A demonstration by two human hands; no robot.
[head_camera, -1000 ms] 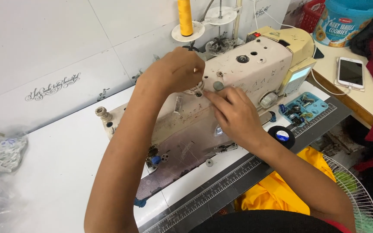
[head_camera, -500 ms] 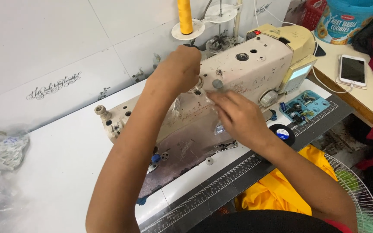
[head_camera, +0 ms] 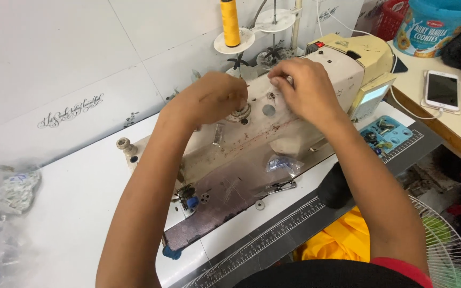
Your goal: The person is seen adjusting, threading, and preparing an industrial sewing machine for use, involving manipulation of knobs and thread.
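While both hands sit on top of the sewing machine, the left hand curls fingers-together at a round knob under its fingertips; the right hand pinches, probably thread, though too fine to see. Yellow spool stands just beyond. Wrists bent down, forearms angled inward.

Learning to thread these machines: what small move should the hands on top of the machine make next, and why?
Probably draw the thread leftward: the right hand pinches something fine on the sewing machine, the left hand waits at the round knob; the thread itself is hard to see.
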